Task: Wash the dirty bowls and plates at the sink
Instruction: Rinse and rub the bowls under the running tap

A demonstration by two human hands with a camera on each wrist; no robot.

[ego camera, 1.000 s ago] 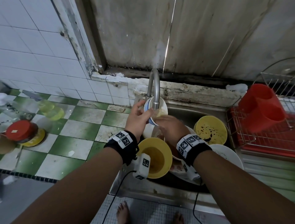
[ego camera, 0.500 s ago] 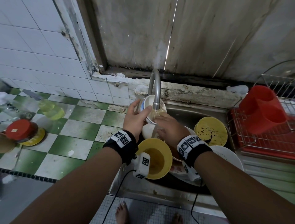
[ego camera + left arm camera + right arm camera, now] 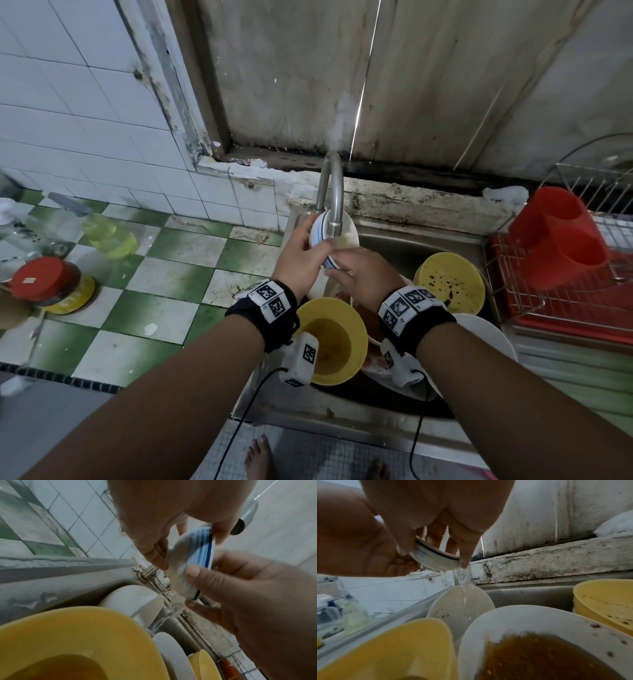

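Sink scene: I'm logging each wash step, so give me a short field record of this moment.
item in hand: blue-striped bowl, tilted under the tap
left hand: grips the bowl's rim
right hand: fingers on the bowl's lower edge
water: runs off the bowl into a white bowl
waiting: two yellow bowls, white plate

No text or label here is legible.

Left of the hands, on the green-and-white tiled surface (image 3: 164,274), stand a red-lidded jar (image 3: 51,286) and a bottle of yellow liquid (image 3: 109,236). Right of the hands, a red cutlery holder (image 3: 561,240) sits in a wire rack (image 3: 555,305).
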